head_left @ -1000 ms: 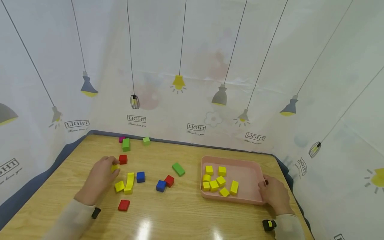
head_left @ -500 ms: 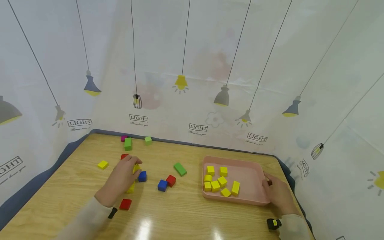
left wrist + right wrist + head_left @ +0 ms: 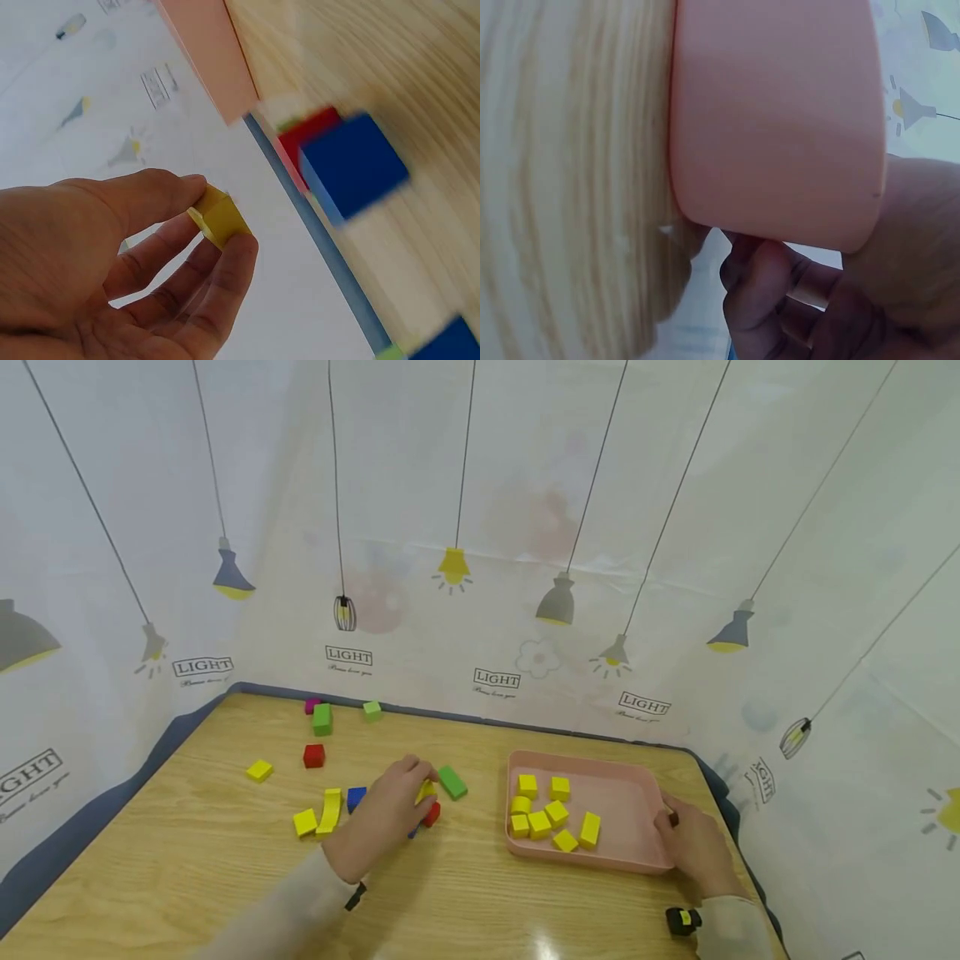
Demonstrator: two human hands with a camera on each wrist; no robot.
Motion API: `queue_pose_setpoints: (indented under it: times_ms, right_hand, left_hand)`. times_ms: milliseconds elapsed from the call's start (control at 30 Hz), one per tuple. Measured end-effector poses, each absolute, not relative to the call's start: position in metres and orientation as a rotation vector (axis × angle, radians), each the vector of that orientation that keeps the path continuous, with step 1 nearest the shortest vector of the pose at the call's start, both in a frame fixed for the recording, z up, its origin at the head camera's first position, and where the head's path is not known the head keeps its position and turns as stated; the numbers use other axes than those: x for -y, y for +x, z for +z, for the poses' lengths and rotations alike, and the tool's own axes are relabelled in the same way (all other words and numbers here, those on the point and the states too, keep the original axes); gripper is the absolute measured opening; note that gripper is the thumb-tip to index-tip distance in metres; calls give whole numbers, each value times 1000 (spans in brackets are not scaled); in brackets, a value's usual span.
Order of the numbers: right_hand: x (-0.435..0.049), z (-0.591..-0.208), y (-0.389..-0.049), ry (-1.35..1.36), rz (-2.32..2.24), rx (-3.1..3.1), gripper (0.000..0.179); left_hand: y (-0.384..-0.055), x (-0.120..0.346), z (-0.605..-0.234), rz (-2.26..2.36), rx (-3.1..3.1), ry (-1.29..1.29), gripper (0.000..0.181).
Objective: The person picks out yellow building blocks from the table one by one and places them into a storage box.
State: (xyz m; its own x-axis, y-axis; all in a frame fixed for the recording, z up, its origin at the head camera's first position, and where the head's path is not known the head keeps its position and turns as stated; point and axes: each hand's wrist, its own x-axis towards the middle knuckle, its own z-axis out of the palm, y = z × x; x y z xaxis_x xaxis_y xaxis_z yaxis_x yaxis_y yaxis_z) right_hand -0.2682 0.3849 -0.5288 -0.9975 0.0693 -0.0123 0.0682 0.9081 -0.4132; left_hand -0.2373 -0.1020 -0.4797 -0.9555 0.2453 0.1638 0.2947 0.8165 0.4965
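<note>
My left hand (image 3: 384,817) pinches a small yellow block (image 3: 223,217) between thumb and fingertips, raised over the middle of the table. Below it a red cube (image 3: 432,814) and a blue cube (image 3: 356,169) show, partly covered by the hand in the head view. The pink tray (image 3: 626,818) lies to the right, with several yellow blocks (image 3: 538,824) gathered in its left half. At the tray's right end, my right hand (image 3: 697,847) grips the rim, its curled fingers (image 3: 757,300) outside the wall.
A green block (image 3: 452,782) lies between left hand and tray. Leftward are a yellow curved block (image 3: 329,812), two flatter yellow blocks (image 3: 260,771), a blue cube (image 3: 356,797) and a red cube (image 3: 314,756). Green blocks (image 3: 322,719) and a magenta one (image 3: 312,706) sit near the back edge.
My left hand has carried the yellow block rightward from beside the red cube at left to above the middle blocks. The right hand stays on the tray.
</note>
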Motion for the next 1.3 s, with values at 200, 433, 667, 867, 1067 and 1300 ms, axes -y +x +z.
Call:
queue_pose_setpoints:
  times_ms: [200,433,667,867,1067,1300]
  right_hand:
    - [-385,-531,-269,-115,661,3076,57]
    - [-382,-529,-271,-155,657,3096,58]
    - [-382,-529,-270,-108,654,3087,56]
    - [-383,-530,-270,-18,669,3068,54]
    - [-382,-529,-271,-52,652,3089,53]
    - [-383,-527,-273,-81,637,3113,54]
  left_hand:
    - [-239,59,-483,-809,2921,-579,28]
    - [-238,16,-478,-768,2974,-691,29]
    - [-238,-21,-482,-706,2941,-845,28]
    - [-239,-48,-485,-654,2861,-951,23]
    - [-237,-71,-489,-648,2787,-1053,20]
    - [-236,-100,-492,-565,2757,-1121,17]
